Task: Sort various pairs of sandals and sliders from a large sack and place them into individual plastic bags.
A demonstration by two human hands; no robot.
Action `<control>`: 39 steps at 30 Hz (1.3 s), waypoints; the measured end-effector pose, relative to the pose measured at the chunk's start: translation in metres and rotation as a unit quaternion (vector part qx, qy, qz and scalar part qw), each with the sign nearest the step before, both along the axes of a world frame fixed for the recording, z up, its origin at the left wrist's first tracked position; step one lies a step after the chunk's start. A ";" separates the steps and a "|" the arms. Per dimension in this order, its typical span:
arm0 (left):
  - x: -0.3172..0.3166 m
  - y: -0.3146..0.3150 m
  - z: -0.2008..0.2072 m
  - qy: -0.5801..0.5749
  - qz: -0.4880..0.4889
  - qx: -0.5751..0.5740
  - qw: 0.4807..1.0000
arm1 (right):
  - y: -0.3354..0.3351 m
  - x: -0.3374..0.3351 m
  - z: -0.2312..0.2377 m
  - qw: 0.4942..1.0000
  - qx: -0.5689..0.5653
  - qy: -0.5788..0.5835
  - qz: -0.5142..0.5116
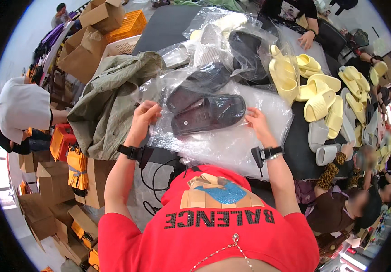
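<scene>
A pair of black slide slippers lies in a clear plastic bag in front of me, on top of a stack of clear plastic bags. At the slippers' left end, my left hand is closed, its fingertips pinching the edge of the bag. My right hand is at the opposite end, thumb and fingers pinched on the bag beside the slipper tip. Just beyond lie another bagged black pair, bagged grey slippers and more black ones.
Yellow slippers and grey slippers spread over the dark table to the right. A green-grey cloth drapes at the left, near cardboard boxes and an orange crate. A co-worker's hand rests across the table; other people sit right.
</scene>
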State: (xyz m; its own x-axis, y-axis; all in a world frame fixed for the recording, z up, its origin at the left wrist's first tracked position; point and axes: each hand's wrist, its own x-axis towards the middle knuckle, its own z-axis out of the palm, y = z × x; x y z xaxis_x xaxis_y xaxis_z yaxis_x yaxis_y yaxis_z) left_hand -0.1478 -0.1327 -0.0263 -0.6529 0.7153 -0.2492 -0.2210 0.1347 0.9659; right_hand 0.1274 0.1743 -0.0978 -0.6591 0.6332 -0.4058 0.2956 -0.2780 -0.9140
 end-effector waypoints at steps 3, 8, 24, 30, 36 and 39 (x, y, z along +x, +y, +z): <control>0.001 -0.008 0.029 -0.001 -0.081 0.082 0.993 | -0.017 0.022 0.035 0.998 0.058 0.017 -0.031; 0.027 -0.015 0.017 -0.455 -0.188 0.257 0.831 | -0.034 0.112 0.033 0.998 0.027 -0.019 0.061; 0.103 0.152 -0.040 0.589 -0.419 -0.034 0.691 | -0.066 0.123 -0.008 0.992 0.041 -0.061 -0.104; 0.145 0.165 -0.066 0.677 -0.329 -0.038 0.657 | -0.076 0.137 -0.029 0.977 0.113 -0.054 -0.173; 0.113 0.136 -0.071 0.660 -0.296 -0.058 0.688 | -0.080 0.160 -0.030 0.948 0.167 -0.104 -0.250; 0.086 0.108 -0.068 0.664 -0.299 -0.058 0.683 | -0.083 0.164 -0.019 0.944 0.192 -0.132 -0.235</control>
State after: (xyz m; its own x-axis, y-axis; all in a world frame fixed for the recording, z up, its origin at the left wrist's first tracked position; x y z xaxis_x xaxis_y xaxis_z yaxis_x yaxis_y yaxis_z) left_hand -0.0619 -0.0246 -0.0947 0.0427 0.9787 0.2008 0.9674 -0.0907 0.2365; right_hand 0.2910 0.0917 -0.1165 -0.1768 0.9642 -0.1975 0.4529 -0.0985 -0.8861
